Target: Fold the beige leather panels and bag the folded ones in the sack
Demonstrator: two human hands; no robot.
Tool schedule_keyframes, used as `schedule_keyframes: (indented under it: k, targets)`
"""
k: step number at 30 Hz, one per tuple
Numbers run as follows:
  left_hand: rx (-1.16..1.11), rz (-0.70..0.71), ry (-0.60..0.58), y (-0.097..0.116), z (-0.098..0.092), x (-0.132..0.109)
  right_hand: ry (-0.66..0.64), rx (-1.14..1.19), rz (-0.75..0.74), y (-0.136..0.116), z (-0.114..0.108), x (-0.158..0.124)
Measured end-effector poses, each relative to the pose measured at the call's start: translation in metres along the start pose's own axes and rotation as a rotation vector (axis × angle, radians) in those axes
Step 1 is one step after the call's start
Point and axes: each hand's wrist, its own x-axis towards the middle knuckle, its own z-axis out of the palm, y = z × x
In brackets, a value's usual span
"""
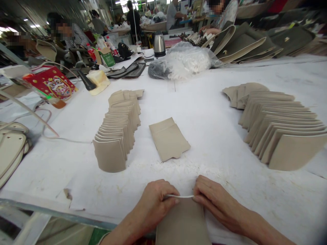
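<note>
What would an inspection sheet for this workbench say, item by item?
Surface: white-covered table, wide and flat.
Job's things: beige piece at the near edge; single folded piece mid-table; fanned left row and larger right row of like pieces.
Clutter: clear plastic bag, kettle, red printed bag at the far side.
Hands: left hand and right hand both pinch the beige piece's top edge.
Cables: white cable trails across the table's left part.
Surroundings: other people at benches behind; grey flaps stacked at back right.
</note>
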Motion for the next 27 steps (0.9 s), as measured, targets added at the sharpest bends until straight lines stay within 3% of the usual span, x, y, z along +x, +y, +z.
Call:
schedule_keyframes:
  k: [6, 11, 18, 24, 27]
  targets:
    - [-0.207, -0.157, 0.073, -0.017, -0.016, -0.012, -0.019, -0.077, 0.048, 0.008, -0.005, -0.001]
    - [-0.157, -0.123, 0.085, -0.016, -0.017, -0.013, 0.031, -0.226, -0.062, -0.008, 0.0, 0.017]
    - [-0.122, -0.067, 0.157, -0.014, -0.013, -0.009, -0.057, -0.28, -0.119, -0.026, 0.026, 0.045]
    - [-0.47, -0.192, 0.087, -0.022, -0.012, -0.011, -0.068, -0.154, -0.092, -0.023, 0.019, 0.045]
    - [-0.524, -0.221, 0.047, -0.022, -0.015, -0.013, -0.077, -0.153, -0.077, -0.023, 0.016, 0.043]
